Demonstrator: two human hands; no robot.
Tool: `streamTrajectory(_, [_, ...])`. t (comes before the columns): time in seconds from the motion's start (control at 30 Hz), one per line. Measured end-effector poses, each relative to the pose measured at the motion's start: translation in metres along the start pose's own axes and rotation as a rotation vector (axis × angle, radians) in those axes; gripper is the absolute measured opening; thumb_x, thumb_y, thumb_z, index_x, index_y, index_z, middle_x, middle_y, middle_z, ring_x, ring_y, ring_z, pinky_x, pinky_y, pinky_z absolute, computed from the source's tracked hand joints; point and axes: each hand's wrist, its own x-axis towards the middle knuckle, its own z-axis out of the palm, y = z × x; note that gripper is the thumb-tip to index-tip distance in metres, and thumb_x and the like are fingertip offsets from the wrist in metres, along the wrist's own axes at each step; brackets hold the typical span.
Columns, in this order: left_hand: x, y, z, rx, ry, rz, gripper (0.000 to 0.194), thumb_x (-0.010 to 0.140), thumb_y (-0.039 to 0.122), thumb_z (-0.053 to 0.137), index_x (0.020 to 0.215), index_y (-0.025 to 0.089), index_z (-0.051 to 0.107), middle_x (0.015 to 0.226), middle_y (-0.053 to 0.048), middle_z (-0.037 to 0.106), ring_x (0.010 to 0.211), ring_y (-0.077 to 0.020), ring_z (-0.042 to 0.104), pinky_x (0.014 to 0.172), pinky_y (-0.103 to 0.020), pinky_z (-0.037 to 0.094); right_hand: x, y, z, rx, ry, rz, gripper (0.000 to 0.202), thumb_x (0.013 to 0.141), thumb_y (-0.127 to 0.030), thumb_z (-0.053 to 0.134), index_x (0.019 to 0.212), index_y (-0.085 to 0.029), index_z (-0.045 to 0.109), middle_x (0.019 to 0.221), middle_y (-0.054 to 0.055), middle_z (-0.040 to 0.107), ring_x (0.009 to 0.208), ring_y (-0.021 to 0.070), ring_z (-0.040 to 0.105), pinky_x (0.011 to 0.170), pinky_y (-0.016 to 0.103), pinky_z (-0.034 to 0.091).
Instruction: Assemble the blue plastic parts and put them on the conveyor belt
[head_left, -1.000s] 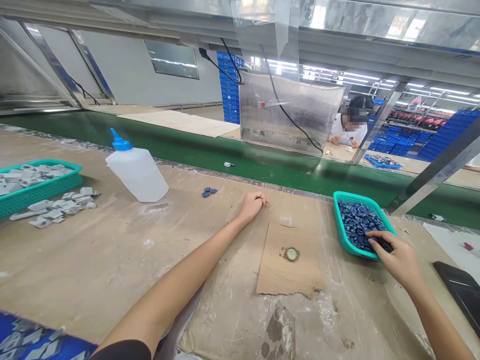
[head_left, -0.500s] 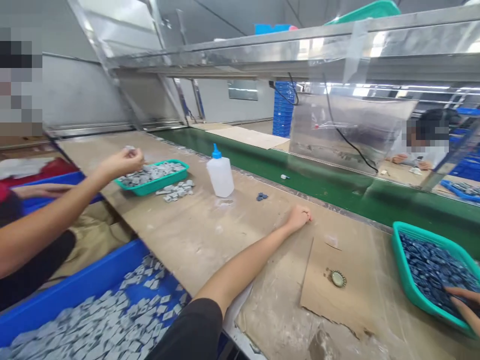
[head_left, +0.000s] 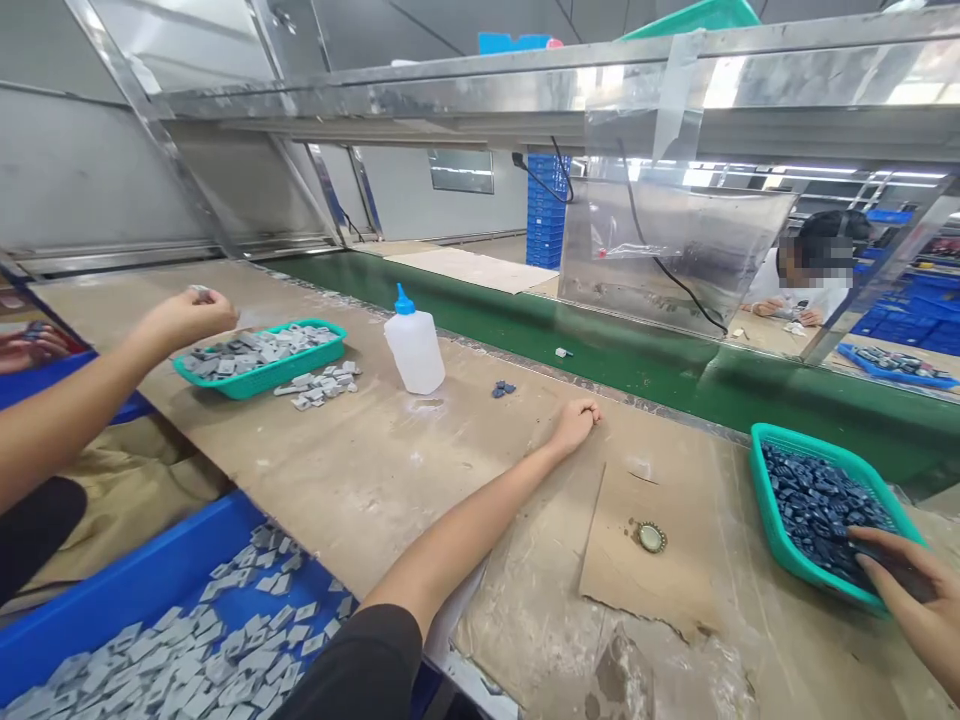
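My left hand (head_left: 576, 425) rests on the table, fingers curled in; whatever lies inside them, if anything, is hidden. At the right, my right hand (head_left: 911, 590) is over the near edge of a green basket (head_left: 776, 535) full of small dark blue pieces (head_left: 817, 505). Its thumb and fingers close around some of these dark pieces. On the table between my arms lies a sheet of cardboard (head_left: 622, 580) with a bottle cap (head_left: 651, 537) on it, pale inside. A few more dark blue pieces (head_left: 503, 388) sit beyond my left hand.
A white squeeze bottle (head_left: 415, 352) with blue nozzle stands mid-table. At left, a co-worker's hand (head_left: 191, 315) is above another green basket (head_left: 259, 380) of grey pieces. A blue bin (head_left: 112, 580) of grey pieces is below the table edge. A green belt (head_left: 480, 320) runs behind.
The view has swung left and right items appear further in. My right hand shows more fully, with dark pieces in its fingers. My left hand stays curled on the table.
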Motion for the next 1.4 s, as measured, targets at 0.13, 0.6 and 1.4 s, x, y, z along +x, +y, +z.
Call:
streamTrajectory(0.13, [0.027,-0.007,-0.01,0.145,0.1,0.029,0.036,0.062,0.004,0.038,0.094,0.015,0.051,0.095,-0.007,0.056,0.083,-0.0159,0.055,0.075,-0.028,0.045,-0.006,-0.026,-0.01,0.133,-0.027,0.12,0.044,0.053,-0.058,0.052,0.079,-0.026,0.066,0.083,0.005,0.068,0.077,0.0326,0.062,0.068,0.043,0.05])
streamTrajectory(0.6, [0.143,-0.025,-0.038,0.376,-0.09,-0.009,0.034,0.06,0.002,0.045,0.086,0.015,0.063,0.105,-0.013,0.057,0.109,-0.0307,0.048,0.095,-0.042,0.034,-0.001,-0.03,-0.009,0.534,-0.068,0.15,0.04,0.058,-0.054,0.065,0.075,-0.017,0.068,0.08,0.009,0.068,0.072,0.0255,0.064,0.066,0.033,0.056])
streamTrajectory(1.4, [-0.092,0.077,-0.034,-0.545,-0.199,-0.251,0.045,0.057,0.029,0.073,0.096,0.014,0.06,0.095,-0.005,0.06,0.085,-0.0146,0.057,0.088,-0.034,0.043,-0.056,-0.159,0.057,0.131,-0.424,-0.764,0.017,0.076,-0.003,0.032,0.075,-0.02,0.037,0.077,0.005,0.049,0.074,0.0186,0.044,0.064,0.03,0.038])
